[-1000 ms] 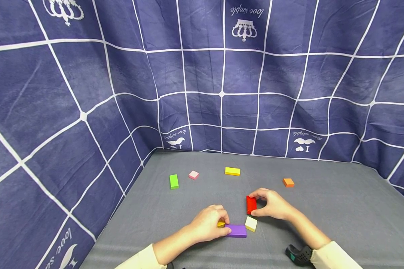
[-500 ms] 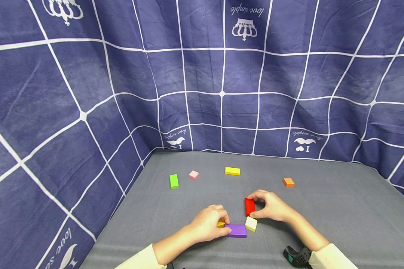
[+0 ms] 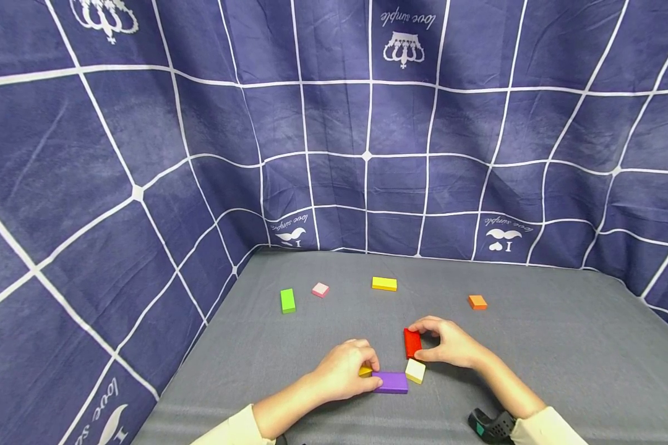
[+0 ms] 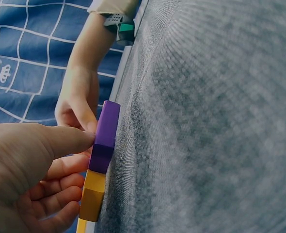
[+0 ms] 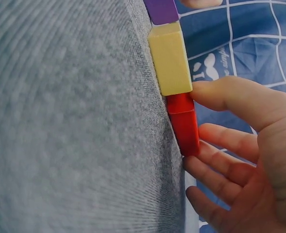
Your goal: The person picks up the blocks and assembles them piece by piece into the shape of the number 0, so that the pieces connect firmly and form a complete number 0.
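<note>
Pinched the red, wooden-looking oblong block in fingers of the right hand, slid it nearer the cream, wooden-looking cuboid; gripped the purple, wooden-looking oblong block in fingers of the left hand. Probably almost closed the gap; couldn't confirm contact.

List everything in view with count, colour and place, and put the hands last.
Green block: 1, green, far left
Pink block: 1, pink, right of the green block
Yellow block: 1, yellow, far middle
Orange block: 1, orange, far right
Purple block: 1, purple, near middle
Amber block: 1 certain, amber, by the purple block's left end; a yellow sliver beyond is unclear
Cream block: 1, cream, by the purple block's right end
Red block: 1, red, just beyond the cream block
Tabletop: 1, grey, under the blocks
Curtain: 1, blue with white lines, behind and left
Wrist device: 1 clearly seen, black, right wrist
Sleeves: 2, cream, on the forearms
Left hand: 1, bare, holding the purple block
Right hand: 1, bare, holding the red block
</note>
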The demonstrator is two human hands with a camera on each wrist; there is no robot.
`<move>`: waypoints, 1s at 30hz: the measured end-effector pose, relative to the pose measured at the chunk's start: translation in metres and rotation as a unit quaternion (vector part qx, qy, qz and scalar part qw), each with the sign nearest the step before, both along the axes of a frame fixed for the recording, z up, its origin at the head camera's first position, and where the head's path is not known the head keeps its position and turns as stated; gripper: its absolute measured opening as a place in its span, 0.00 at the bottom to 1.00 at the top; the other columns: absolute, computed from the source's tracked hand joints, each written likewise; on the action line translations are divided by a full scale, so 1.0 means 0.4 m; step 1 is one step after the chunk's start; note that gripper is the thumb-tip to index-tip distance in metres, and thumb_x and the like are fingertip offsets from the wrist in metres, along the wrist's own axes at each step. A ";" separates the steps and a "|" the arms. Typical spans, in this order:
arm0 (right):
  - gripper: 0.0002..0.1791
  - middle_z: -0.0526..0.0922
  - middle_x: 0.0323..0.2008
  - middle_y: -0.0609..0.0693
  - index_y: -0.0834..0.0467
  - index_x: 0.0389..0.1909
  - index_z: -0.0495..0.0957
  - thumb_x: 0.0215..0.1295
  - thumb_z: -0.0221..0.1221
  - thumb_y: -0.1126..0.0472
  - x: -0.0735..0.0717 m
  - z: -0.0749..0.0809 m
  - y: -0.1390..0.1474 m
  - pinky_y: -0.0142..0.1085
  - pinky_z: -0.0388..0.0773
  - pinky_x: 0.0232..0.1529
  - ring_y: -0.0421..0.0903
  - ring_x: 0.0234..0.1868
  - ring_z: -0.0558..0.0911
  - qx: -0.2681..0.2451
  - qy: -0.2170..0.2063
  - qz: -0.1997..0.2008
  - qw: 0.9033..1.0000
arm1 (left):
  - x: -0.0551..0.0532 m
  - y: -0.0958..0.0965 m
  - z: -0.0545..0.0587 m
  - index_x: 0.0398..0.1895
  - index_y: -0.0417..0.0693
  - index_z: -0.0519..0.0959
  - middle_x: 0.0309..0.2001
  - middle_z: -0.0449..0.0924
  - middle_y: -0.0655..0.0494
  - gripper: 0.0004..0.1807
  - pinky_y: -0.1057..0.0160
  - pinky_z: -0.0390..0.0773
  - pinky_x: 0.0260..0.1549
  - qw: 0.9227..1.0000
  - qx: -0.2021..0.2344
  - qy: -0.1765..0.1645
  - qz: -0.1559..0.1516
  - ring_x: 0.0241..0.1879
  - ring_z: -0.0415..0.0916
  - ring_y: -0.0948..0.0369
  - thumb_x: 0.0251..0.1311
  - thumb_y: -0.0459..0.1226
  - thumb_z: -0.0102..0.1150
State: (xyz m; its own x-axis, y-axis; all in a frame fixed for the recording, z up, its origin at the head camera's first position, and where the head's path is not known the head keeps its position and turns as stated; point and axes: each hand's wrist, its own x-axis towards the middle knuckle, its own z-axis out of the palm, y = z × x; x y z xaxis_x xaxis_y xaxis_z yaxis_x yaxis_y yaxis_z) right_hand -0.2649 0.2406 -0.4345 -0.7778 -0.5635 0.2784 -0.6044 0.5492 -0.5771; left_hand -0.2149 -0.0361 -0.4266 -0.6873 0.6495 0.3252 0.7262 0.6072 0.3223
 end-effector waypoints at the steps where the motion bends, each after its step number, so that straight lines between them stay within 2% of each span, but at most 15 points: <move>1: 0.22 0.81 0.43 0.47 0.61 0.47 0.81 0.52 0.71 0.56 0.000 0.000 0.000 0.39 0.77 0.46 0.41 0.44 0.78 -0.001 0.001 0.001 1.000 | 0.001 0.000 0.001 0.27 0.53 0.81 0.27 0.72 0.68 0.09 0.76 0.62 0.27 1.000 0.001 -0.001 -0.001 0.29 0.64 0.72 0.49 0.43 0.73; 8: 0.19 0.82 0.43 0.48 0.61 0.46 0.81 0.54 0.68 0.59 0.006 0.000 -0.003 0.39 0.77 0.45 0.41 0.44 0.79 -0.007 0.009 0.005 1.000 | 0.003 -0.001 0.006 0.27 0.53 0.81 0.27 0.72 0.69 0.10 0.75 0.64 0.29 1.000 -0.004 -0.006 0.004 0.30 0.65 0.72 0.48 0.44 0.73; 22: 0.17 0.81 0.44 0.48 0.60 0.47 0.81 0.56 0.67 0.60 0.012 0.004 -0.002 0.40 0.76 0.45 0.45 0.44 0.79 -0.009 0.005 0.007 1.000 | 0.003 -0.001 0.005 0.27 0.53 0.81 0.27 0.72 0.69 0.09 0.75 0.63 0.29 1.000 -0.004 -0.006 0.002 0.30 0.64 0.72 0.49 0.44 0.72; 30: 0.17 0.81 0.46 0.49 0.59 0.48 0.81 0.57 0.66 0.60 0.018 0.008 -0.002 0.42 0.77 0.47 0.46 0.47 0.79 -0.010 0.005 0.000 1.000 | 0.001 -0.002 0.002 0.27 0.53 0.81 0.27 0.71 0.68 0.09 0.75 0.63 0.28 1.000 0.000 -0.003 -0.002 0.29 0.64 0.72 0.49 0.43 0.72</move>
State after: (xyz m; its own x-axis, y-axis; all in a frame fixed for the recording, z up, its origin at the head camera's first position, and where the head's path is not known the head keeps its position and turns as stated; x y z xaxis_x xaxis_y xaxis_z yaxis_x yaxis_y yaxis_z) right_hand -0.2576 0.2398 -0.4311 -0.7750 -0.5570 0.2984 -0.6103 0.5376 -0.5818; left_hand -0.2143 -0.0369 -0.4257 -0.6868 0.6522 0.3210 0.7266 0.6045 0.3264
